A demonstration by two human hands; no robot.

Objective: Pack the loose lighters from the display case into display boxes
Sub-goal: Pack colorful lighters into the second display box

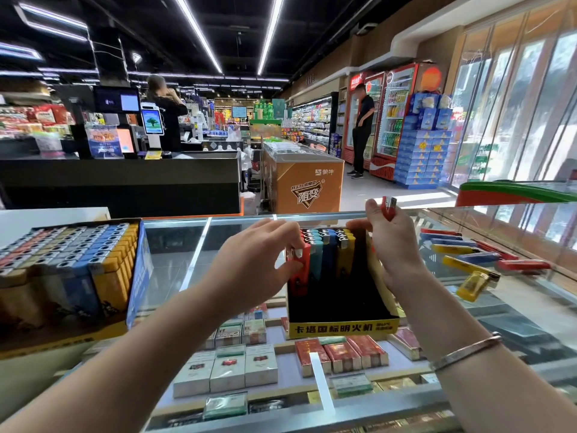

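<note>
Cigarette packs lie in rows under the glass tabletop. On the glass stands a black cardboard display box with a yellow front strip, partly filled with upright lighters at its far end. The left hand pinches a red plastic lighter at the front of the box's left row. The right hand curls round another red lighter with a metal cap while its fingers touch the box's right wall. Loose lighters in red, blue and yellow lie scattered to the right. A full blue-sided lighter box sits at left.
</note>
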